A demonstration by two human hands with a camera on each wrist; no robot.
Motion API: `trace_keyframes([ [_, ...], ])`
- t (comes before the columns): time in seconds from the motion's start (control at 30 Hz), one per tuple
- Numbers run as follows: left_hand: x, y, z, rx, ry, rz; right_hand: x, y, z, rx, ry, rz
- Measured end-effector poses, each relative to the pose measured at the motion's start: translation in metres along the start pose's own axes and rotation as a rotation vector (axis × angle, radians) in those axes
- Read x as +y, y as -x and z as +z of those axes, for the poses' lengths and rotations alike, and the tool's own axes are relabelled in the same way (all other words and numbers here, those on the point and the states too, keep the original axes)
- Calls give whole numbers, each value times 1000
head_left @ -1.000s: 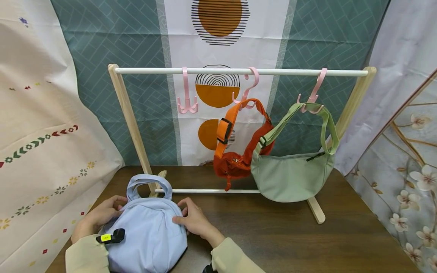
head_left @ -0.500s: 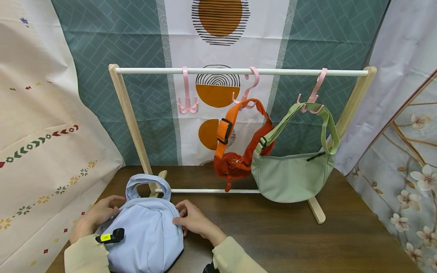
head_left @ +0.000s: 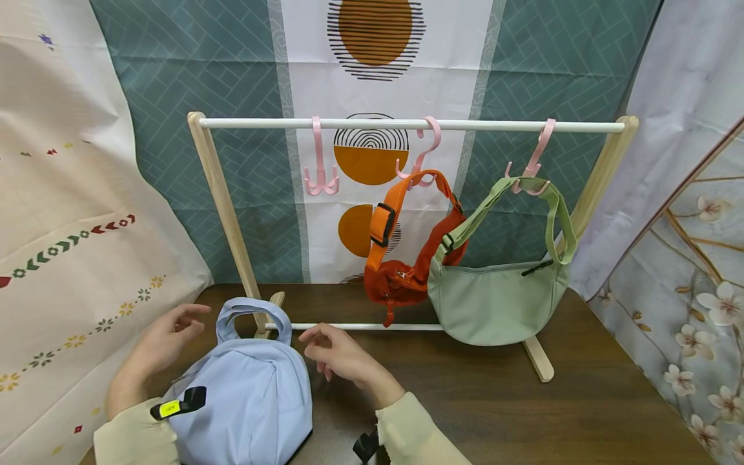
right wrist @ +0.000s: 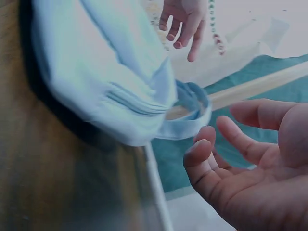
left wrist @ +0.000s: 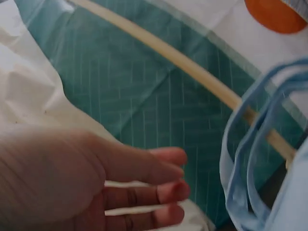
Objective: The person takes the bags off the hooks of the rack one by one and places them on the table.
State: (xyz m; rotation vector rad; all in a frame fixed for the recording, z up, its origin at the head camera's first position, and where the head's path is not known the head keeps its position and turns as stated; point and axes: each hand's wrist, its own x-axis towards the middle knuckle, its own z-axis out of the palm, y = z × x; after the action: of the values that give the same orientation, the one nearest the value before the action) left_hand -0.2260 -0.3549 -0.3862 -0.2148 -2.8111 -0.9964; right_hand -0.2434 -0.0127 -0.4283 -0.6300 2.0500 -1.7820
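Blue bag (head_left: 244,394): head view, on the table (head_left: 436,400), near L, between both hands, prob unsupported
L hand (head_left: 165,339): released, fingers loosely bent, nthg in them, just beside the blue bag
R hand (head_left: 345,355): released too, fingers bent, nr the handle (head_left: 256,303)
Tipping: soft body could slump or topple b/c nthg grips it, esp if the L sleeve (head_left: 136,436) brushes its side
Rack (head_left: 227,200): handle is close to its L post, so a hasty lift could snag there & jolt the rack
Hung bags: orange bag (head_left: 401,281) & green bag (head_left: 500,303) might swing or slip off their hooks w/ such a jolt
Left wrist view: handle looks like doubled soft loops, limp & curved; catching only one could tilt the load; L hand apart from them
Right wrist view: fabric pale, smooth, puffy, w/ creases, curved zip seam (right wrist: 134,107) & dark edge on table side; R fingertips overlap handle from this angle, contact unclear
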Motion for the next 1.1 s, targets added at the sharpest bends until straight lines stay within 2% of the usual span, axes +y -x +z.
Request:
trace_keyframes([
  [0.1,12,0,0,42,23,40,-7,2,-6,-22,3,-18],
  [0.23,28,-5,5,83,123,93,-15,6,-17,-64,4,-65],
  [0.33,41,-14,15,71,264,121,-26,12,-28,-95,11,-98],
  [0.43,55,-23,25,28,333,138,-38,21,-42,-108,42,-124],
  [0.57,71,-27,32,-28,334,149,-49,30,-58,-104,64,-161],
  [0.67,78,-27,34,-52,368,170,-55,35,-66,-100,58,-174],
  [0.9,86,-30,42,-68,380,221,-65,46,-79,-78,63,-193],
  [1.1,92,-34,48,-88,397,279,-74,56,-88,-7,73,-233],
])
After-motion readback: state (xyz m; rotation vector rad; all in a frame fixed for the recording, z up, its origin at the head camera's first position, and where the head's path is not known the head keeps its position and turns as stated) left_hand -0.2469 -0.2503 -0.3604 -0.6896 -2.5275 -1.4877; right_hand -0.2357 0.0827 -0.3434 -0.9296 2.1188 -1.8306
